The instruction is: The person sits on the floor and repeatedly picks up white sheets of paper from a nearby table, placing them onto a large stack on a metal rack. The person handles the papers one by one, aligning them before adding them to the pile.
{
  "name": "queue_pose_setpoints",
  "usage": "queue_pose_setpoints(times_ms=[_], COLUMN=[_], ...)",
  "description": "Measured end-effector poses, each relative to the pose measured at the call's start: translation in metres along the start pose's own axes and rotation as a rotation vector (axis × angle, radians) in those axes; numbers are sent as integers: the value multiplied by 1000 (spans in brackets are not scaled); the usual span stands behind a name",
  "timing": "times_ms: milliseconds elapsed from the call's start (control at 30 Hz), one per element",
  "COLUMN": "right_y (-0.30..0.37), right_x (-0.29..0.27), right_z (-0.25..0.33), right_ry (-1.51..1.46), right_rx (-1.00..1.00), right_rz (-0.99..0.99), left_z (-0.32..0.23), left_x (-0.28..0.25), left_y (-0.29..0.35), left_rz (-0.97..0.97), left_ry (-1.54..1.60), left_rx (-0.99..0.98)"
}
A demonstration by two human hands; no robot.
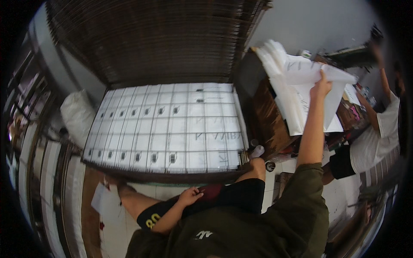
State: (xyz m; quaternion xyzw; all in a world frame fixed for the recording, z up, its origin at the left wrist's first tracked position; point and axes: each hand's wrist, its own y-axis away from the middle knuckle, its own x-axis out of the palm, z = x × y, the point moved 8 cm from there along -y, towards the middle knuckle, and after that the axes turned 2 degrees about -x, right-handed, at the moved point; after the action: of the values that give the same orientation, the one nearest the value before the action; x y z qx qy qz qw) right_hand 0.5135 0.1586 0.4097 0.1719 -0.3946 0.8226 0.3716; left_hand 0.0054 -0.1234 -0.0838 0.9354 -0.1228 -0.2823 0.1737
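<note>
Behind everything, a tall wire rack [155, 43] stands against the grey wall, its upper tiers tilted up, probably so that the bottom tier [172, 177] can be reached freely. White printed sheets [129, 139] lie flat there under a grid of thin bars, side by side, an arrangement that would keep their marked faces from rubbing. To the right, a wooden surface [269, 116] carries a pile of pale sheets [296, 122], close enough to be reached with one outstretched arm. Above that pile is the white sheet [301, 66], pinched near its edge by the right hand [322, 85], thumb on top; the raised arm seems to lift it clear of those beneath, and its far end bends loosely. Fingers partly curled, the left hand [190, 196] rests on the lap beside a dark red patch [211, 192]; whether it holds anything I cannot tell. Farther right, a co-worker [374, 146] in a white shirt reaches toward a cluttered area, apart from the held sheet.
</note>
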Motion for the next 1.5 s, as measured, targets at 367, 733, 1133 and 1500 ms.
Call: queue_pose_setpoints(times_ms=[367,733,1133,1500], right_y=[116,228,376,559], right_x=[195,267,323,461], right_z=[119,88,125,144], right_ry=[-92,192,389,213], right_rx=[193,296,82,-61], right_rz=[477,1192,1985,2354], left_z=[-24,-47,-100,-94], left_x=[9,-6,-19,-25], left_y=[49,69,40,-42], left_rz=[96,184,393,438], left_ry=[-150,-203,-467,-404], left_rx=[25,36,266,414])
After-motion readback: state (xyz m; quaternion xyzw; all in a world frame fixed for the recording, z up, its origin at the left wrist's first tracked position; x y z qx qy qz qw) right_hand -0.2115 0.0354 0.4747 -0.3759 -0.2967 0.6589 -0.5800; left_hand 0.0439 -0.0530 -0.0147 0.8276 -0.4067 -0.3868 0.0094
